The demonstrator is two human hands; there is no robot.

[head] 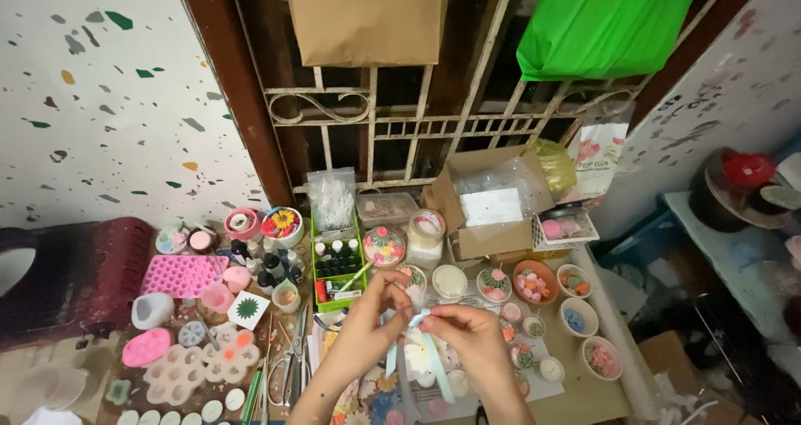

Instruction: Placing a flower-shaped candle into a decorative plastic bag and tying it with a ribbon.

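pale blue ribbon (421,329) — pinched by left hand (373,315), right hand (467,329) — ends cut off.

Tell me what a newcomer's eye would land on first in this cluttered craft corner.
At the bottom centre, the left hand and right hand pinch a pale blue ribbon between them above a small table crowded with little bowls. A bright green bag hangs at the top right of the rusty window grille, next to a brown paper bag. On the left lies a pink silicone mould.
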